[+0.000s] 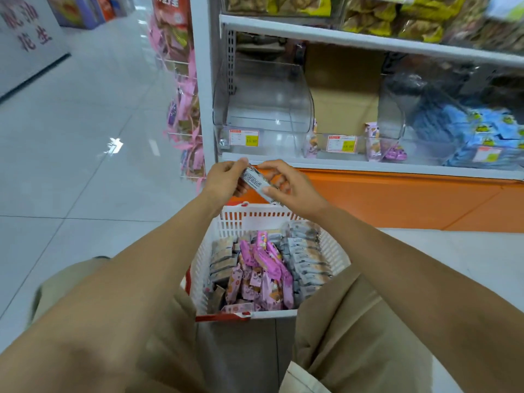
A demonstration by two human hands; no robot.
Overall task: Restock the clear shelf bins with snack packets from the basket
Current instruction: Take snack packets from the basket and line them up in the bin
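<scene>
Two hands, left (224,180) and right (295,191), pinch one grey packet (255,180) over the packet-filled basket (255,219).

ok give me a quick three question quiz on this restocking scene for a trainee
1. True or false: the left hand and right hand both hold one grey packet.
2. Which shelf bin holds the blue packets: A left end, B right end?
3. Fill in: the middle packets in the basket are coloured ____.
Key: 1 true; 2 B, the right bin; 3 pink.

Shop aisle, price-tagged clear bins (262,109), hanging snack packets (185,109)
</scene>
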